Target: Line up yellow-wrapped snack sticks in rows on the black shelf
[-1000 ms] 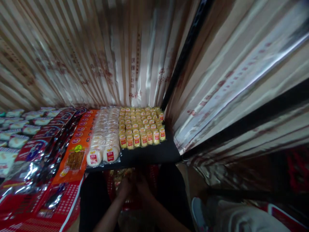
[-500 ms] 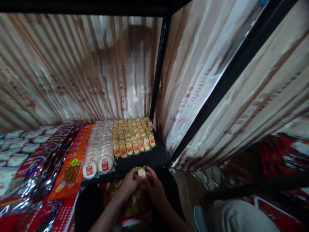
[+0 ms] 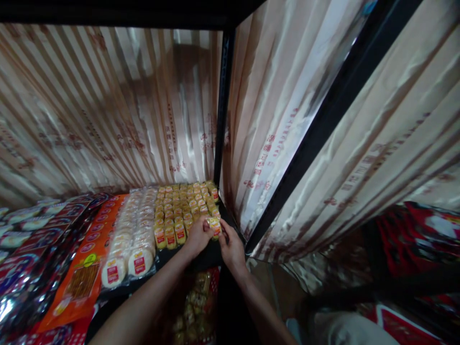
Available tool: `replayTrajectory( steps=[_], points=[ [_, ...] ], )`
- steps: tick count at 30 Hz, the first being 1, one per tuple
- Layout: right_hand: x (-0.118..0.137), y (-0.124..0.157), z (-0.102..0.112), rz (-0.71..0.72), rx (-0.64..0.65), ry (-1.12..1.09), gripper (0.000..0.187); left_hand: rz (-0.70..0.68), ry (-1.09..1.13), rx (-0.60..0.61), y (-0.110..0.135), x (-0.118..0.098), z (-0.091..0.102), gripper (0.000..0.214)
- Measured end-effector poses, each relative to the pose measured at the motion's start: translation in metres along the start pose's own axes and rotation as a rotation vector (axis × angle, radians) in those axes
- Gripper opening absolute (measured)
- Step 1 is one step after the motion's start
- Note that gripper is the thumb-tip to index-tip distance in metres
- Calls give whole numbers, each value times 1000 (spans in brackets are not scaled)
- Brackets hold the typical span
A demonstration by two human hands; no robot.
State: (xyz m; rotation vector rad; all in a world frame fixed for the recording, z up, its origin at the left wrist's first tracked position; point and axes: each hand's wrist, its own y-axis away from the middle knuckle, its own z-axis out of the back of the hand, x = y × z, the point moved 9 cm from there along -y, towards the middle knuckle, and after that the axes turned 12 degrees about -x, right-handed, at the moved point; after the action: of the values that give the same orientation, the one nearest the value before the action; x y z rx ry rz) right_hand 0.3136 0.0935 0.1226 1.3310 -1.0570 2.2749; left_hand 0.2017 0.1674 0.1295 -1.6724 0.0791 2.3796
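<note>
A small yellow wrapped snack cake with a red-and-white label is pinched between both hands. My left hand grips its left side, fingers closed. On its right side, the fingers of my right hand are closed too. Both hands are at the front right of several rows of like yellow snack packs on a black shelf. My left hand covers part of the front row. Below my forearms, more yellow packs lie loose in a red container, partly in shadow.
Left of the rows stand clear-wrapped round white cakes, an orange snack bag and dark glossy packages. A black post and a slanted black bar frame pleated curtains. Red packages lie at right.
Both hands have moved forward and up from above my lap to the front row, carrying the snack cake. The camera view has shifted somewhat to the right.
</note>
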Motion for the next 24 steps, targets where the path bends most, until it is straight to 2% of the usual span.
replayTrajectory(
  steps=[4,9,12,18,24],
  points=[
    [2,-28,0,40,-66,40,44,-82,-23,-33,-31,-18,-11,40],
    [5,-68,-3,81,-172,39,46,-191,-20,-50,-72,-49,-22,32],
    [1,-91,-7,84,-237,64,46,-228,-111,-90,-96,-59,-25,28],
    [-21,-120,-21,17,-258,136,47,-233,-287,-93,-127,-60,-36,25],
    [-46,-126,-36,-59,-225,208,47,-302,-474,-52,-141,-51,-48,23]
  ],
)
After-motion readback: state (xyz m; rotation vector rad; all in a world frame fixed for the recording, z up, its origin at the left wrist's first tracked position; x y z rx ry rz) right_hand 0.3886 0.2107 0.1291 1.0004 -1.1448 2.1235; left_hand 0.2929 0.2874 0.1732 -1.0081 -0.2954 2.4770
